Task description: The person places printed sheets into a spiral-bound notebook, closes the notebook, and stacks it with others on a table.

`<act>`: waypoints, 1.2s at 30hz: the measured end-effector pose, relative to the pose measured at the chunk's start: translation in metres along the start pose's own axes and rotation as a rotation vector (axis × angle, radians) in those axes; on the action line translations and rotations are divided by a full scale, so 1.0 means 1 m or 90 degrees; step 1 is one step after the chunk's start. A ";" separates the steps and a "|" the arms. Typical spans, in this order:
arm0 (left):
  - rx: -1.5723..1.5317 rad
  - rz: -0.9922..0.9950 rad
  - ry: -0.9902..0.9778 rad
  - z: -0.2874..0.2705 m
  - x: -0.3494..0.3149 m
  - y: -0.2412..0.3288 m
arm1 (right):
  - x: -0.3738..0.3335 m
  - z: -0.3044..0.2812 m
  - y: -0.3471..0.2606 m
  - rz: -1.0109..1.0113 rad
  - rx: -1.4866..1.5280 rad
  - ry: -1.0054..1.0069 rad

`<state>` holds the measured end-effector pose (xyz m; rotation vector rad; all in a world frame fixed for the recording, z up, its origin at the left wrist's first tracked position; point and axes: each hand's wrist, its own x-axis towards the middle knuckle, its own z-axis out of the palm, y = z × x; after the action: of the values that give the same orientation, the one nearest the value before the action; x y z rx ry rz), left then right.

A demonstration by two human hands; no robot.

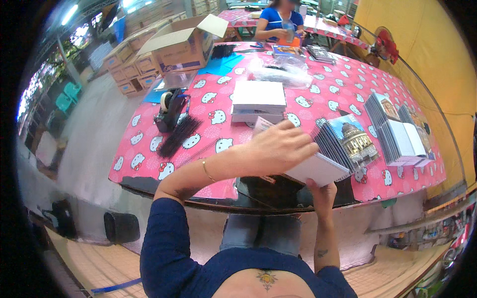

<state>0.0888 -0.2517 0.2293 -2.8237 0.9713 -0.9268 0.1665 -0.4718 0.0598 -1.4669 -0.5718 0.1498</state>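
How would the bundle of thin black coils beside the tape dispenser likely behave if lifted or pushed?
The bundle is probably light, being made of thin strands. It may come apart when lifted, since its ends look uneven and no tie shows. Pushed, it would likely spread rather than tip, lying low on the tablecloth.

The pink-covered table [213, 189] bears spiral notebooks [358, 143], a white stack [258, 94], a tape dispenser [171, 110], probably coils [180, 136].

Notebooks [355, 141] right of paper stack [258, 95], tape dispenser [171, 108] left, carton [180, 52] behind
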 end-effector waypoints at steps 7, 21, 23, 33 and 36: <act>0.053 -0.003 0.097 0.011 0.012 0.025 | -0.015 0.010 -0.001 -0.108 0.086 0.083; 0.076 -0.083 0.084 0.028 -0.039 0.019 | -0.023 0.038 0.005 -0.110 0.032 0.130; 0.057 -0.130 0.057 0.048 -0.060 0.019 | -0.021 0.034 0.008 -0.065 0.058 0.042; 0.004 -0.286 0.036 0.083 -0.082 0.042 | -0.017 0.045 0.003 -0.122 0.066 0.047; -0.012 -0.273 0.098 0.081 -0.078 0.046 | -0.010 0.035 -0.022 -0.257 -0.211 0.068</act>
<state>0.0578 -0.2583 0.1122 -3.0752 0.3796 -1.1875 0.1364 -0.4473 0.0781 -1.6323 -0.8201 -0.3534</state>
